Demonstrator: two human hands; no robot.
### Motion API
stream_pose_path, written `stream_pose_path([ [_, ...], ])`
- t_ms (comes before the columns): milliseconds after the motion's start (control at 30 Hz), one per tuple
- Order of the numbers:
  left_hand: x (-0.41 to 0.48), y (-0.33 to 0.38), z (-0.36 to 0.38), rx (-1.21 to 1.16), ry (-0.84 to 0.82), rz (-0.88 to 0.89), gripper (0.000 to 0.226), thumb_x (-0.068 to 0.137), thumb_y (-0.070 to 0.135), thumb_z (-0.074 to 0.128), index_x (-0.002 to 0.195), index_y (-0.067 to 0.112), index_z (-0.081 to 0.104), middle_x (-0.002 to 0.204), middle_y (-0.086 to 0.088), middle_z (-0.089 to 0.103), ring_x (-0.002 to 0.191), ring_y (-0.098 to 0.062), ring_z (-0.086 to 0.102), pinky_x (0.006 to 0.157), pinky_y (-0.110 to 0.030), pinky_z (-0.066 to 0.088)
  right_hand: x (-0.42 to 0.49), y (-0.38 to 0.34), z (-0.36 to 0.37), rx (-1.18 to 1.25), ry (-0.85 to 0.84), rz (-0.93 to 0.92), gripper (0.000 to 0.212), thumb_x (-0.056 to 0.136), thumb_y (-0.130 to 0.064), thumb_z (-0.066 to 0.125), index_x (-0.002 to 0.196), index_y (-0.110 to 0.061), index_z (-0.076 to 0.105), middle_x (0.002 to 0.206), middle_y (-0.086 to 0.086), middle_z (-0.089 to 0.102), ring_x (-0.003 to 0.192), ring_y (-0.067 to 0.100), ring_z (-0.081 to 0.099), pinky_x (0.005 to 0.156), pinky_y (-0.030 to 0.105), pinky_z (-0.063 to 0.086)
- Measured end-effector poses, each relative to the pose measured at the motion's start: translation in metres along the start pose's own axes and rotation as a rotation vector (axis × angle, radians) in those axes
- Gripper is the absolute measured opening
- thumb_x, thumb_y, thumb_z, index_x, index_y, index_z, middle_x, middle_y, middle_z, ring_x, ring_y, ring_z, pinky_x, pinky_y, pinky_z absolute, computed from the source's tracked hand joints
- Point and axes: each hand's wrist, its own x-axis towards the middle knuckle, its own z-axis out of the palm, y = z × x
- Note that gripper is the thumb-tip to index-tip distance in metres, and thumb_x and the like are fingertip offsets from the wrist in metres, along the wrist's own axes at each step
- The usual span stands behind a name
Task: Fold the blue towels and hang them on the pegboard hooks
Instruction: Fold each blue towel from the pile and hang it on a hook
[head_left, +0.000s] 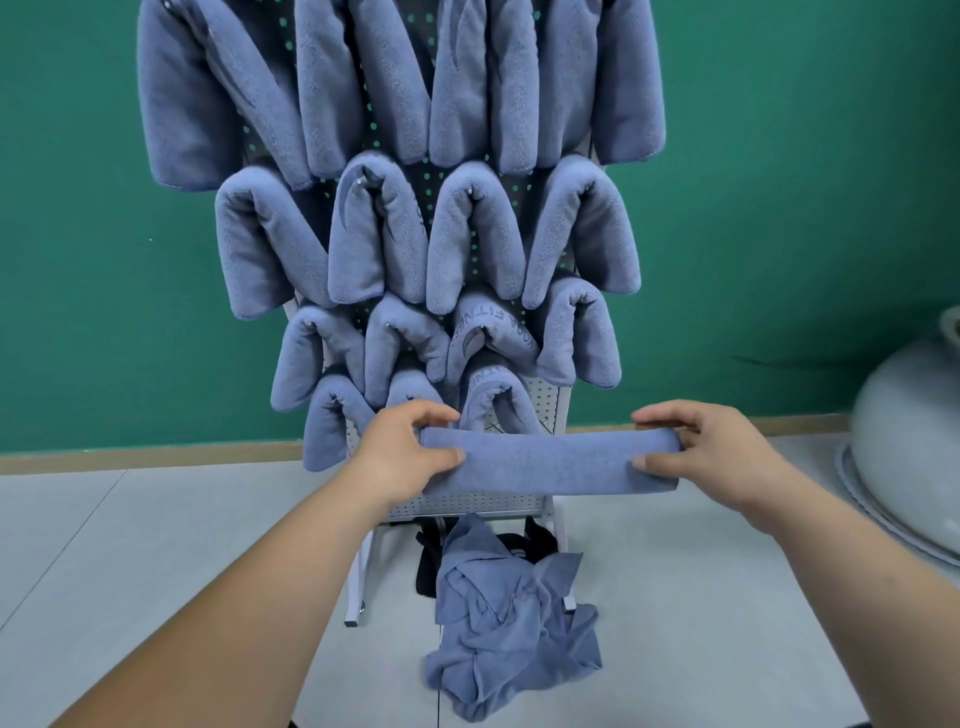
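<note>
1. The left hand (400, 457) pinched one end of a folded blue towel (550, 462); the right hand (711, 452) pinched the other.
2. The towel was held level in front of the lower pegboard (545, 397).
3. Hung towels (467, 234) covered the board in rows.
4. A crumpled towel pile (514, 623) lay on the floor (156, 545) below.

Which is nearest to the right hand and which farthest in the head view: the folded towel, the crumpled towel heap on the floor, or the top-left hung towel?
1. The folded towel, its right end in the grip of the right hand.
2. The crumpled towel heap, below and to the hand's left.
3. The top-left hung towel, high on the pegboard, on the opposite side.
</note>
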Motion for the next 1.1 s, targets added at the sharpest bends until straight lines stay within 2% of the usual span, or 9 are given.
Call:
stream_pose_path([
  [100,0.001,-0.006,0.0,0.309,-0.078,0.06,0.044,0.081,0.016,0.085,0.116,0.038,0.072,0.116,0.015,0.063,0.103,-0.006,0.063,0.09,-0.025,0.051,0.0,0.002,0.003,-0.403,0.031,-0.12,0.044,0.073,-0.011,0.089,0.101,-0.04,0.074,0.102,-0.018,0.07,0.095,0.005,0.065,0.081,0.028,0.049],
  [233,0.003,-0.01,-0.003,0.41,-0.065,0.032,0.015,0.091,0.026,0.076,0.103,0.036,0.074,0.101,0.016,0.072,0.095,-0.008,0.066,0.076,-0.023,0.05,-0.003,-0.001,0.002,-0.558,0.094,-0.173,0.028,0.079,-0.016,0.078,0.093,-0.039,0.072,0.089,-0.017,0.069,0.085,0.016,0.064,0.07,0.029,0.044],
  [367,0.006,-0.009,-0.011,0.073,-0.017,-0.1,0.011,0.093,0.034,0.074,0.096,0.024,0.074,0.094,0.006,0.074,0.086,-0.015,0.064,0.081,-0.034,0.051,-0.003,-0.003,-0.004,-0.273,0.114,-0.011,0.008,0.084,-0.021,0.073,0.078,-0.026,0.074,0.072,-0.01,0.072,0.067,0.017,0.06,0.059,0.028,0.043],
  [467,0.007,-0.003,-0.013,-0.19,0.023,-0.187,0.031,0.089,0.043,0.071,0.1,0.015,0.069,0.089,-0.005,0.066,0.082,-0.02,0.058,0.079,-0.043,0.051,-0.005,-0.011,-0.006,0.159,0.045,0.063,0.01,0.095,-0.021,0.074,0.091,-0.013,0.074,0.083,0.001,0.072,0.074,0.016,0.059,0.073,0.032,0.048],
  [567,0.005,0.001,-0.008,-0.278,0.057,-0.135,0.022,0.102,0.036,0.066,0.107,0.014,0.065,0.101,-0.009,0.074,0.085,-0.018,0.069,0.075,-0.043,0.062,-0.01,-0.019,-0.007,0.325,0.01,0.071,0.013,0.099,-0.019,0.073,0.107,-0.008,0.073,0.099,0.005,0.081,0.086,0.018,0.074,0.081,0.035,0.058],
  [633,0.006,-0.001,-0.006,-0.25,0.091,-0.103,0.017,0.105,0.034,0.064,0.108,0.017,0.064,0.104,-0.01,0.077,0.087,-0.02,0.072,0.071,-0.039,0.062,-0.011,-0.019,-0.006,0.307,0.036,0.059,0.016,0.097,-0.018,0.076,0.108,-0.007,0.073,0.098,0.008,0.082,0.084,0.018,0.076,0.078,0.032,0.058],
  [733,0.009,-0.01,-0.004,-0.013,0.162,-0.087,0.018,0.099,0.042,0.07,0.106,0.025,0.065,0.098,-0.001,0.077,0.092,-0.025,0.073,0.082,-0.047,0.061,-0.01,-0.014,-0.002,0.183,0.12,0.071,0.013,0.092,-0.019,0.082,0.097,-0.01,0.075,0.086,0.004,0.081,0.068,0.01,0.073,0.061,0.018,0.054],
  [867,0.004,-0.01,0.011,0.364,0.182,-0.092,0.025,0.1,0.043,0.066,0.109,0.021,0.06,0.094,0.001,0.068,0.093,-0.027,0.064,0.078,-0.038,0.052,-0.004,-0.003,0.013,-0.008,0.177,0.12,0.02,0.087,-0.027,0.086,0.088,-0.014,0.07,0.074,-0.001,0.077,0.061,0.013,0.063,0.059,0.028,0.046],
  [1100,-0.01,0.008,0.041,0.311,0.153,-0.127,0.02,0.095,0.029,0.058,0.087,0.015,0.047,0.079,-0.001,0.057,0.068,-0.017,0.05,0.057,-0.034,0.035,-0.005,-0.01,0.042,-0.167,0.281,0.173,0.016,0.086,-0.024,0.071,0.085,-0.014,0.06,0.073,0.002,0.064,0.065,0.022,0.053,0.056,0.032,0.039],
])
